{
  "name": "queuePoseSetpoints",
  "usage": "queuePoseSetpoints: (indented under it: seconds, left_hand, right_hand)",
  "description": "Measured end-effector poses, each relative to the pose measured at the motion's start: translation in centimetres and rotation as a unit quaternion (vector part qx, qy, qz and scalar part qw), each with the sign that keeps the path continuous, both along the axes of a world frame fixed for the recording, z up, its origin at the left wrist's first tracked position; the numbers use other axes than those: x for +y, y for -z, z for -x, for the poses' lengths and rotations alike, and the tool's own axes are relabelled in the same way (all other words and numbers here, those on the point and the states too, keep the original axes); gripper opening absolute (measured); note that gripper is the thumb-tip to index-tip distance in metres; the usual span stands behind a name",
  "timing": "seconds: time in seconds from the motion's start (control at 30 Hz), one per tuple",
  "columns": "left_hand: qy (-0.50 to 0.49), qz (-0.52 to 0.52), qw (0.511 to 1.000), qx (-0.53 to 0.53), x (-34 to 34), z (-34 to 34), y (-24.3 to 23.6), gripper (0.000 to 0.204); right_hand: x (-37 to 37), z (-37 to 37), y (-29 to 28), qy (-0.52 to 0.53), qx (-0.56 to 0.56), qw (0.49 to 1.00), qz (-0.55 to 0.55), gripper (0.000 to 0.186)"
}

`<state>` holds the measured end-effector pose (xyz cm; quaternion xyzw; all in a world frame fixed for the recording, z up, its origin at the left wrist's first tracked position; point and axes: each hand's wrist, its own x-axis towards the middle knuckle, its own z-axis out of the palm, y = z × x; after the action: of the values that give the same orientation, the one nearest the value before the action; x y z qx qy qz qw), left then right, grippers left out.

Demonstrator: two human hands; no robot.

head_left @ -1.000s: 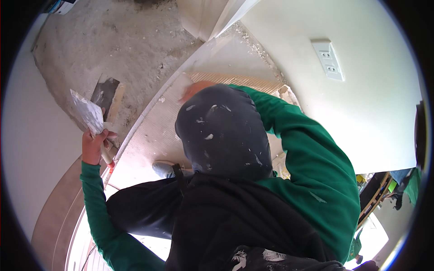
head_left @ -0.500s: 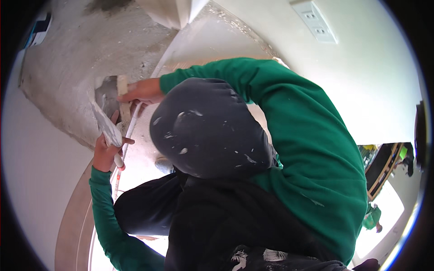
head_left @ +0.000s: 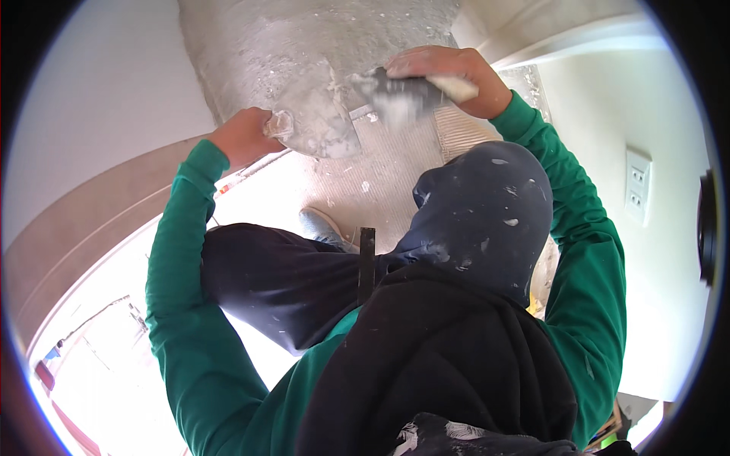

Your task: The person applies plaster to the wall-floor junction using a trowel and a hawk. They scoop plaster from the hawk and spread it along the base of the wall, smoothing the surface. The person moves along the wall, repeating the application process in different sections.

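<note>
Near the upper middle, my left hand [head_left: 242, 137] is closed on a putty knife [head_left: 318, 118] whose wide blade is smeared with pale paste. To its right, my right hand [head_left: 480, 83] grips a dark rectangular tool [head_left: 411, 93] with a pale edge, blurred by motion and coated with white material. The two tools are close together above the floor; whether they touch I cannot tell. Below them lies a ridged, pale floor surface [head_left: 384, 171].
Rough grey concrete [head_left: 327, 30] lies beyond my hands. A white wall with a socket [head_left: 637, 186] stands at the right, another wall [head_left: 99, 106] at the left. My bent legs and shoe [head_left: 319, 226] are below, beside a bright opening at the lower left.
My right hand reached to the dark tool on the concrete and has lifted it. My left hand with the knife has moved toward it, and the view has turned.
</note>
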<state>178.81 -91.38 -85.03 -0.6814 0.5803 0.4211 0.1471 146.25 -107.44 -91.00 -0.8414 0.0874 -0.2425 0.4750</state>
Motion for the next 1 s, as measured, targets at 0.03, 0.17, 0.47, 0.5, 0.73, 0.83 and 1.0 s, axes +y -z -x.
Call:
queuePoseSetpoints:
  seconds: [0.03, 0.17, 0.47, 0.5, 0.73, 0.83, 1.0]
  left_hand:
    - [-0.003, -0.012, 1.0, 0.003, 0.0, 0.3, -0.7, 0.047]
    - [0.001, -0.021, 1.0, -0.005, -0.5, 0.0, -1.7, 0.04]
    - [0.038, 0.031, 0.999, -0.023, 0.4, -0.5, -1.1, 0.043]
    - [0.054, 0.04, 0.997, -0.035, 0.6, -0.6, -1.1, 0.044]
    - [0.026, 0.074, 0.997, -0.002, 1.3, -3.6, 2.0, 0.043]
    - [-0.027, 0.003, 0.999, -0.04, 2.5, -6.4, 4.7, 0.038]
    - [-0.06, -0.015, 0.998, 0.017, 3.5, -8.0, 6.6, 0.024]
  right_hand:
    - [-0.2, -0.5, -0.8, -0.04, -0.009, 0.997, 0.072, 0.028]
    - [-0.1, -1.5, -2.3, -0.109, -0.02, 0.972, 0.206, 0.038]
    - [1.6, -2.1, -2.3, -0.131, 0.029, 0.95, 0.281, 0.045]
    - [1.6, -1.6, -2.2, -0.127, 0.041, 0.95, 0.284, 0.044]
    - [6.8, 8.9, 7.4, 0.26, -0.016, 0.949, -0.179, 0.021]
    - [9.6, 15.0, 11.2, 0.493, 0.084, 0.789, -0.357, 0.018]
    - [5.1, 20.4, 20.9, 0.632, -0.062, 0.665, -0.392, 0.027]
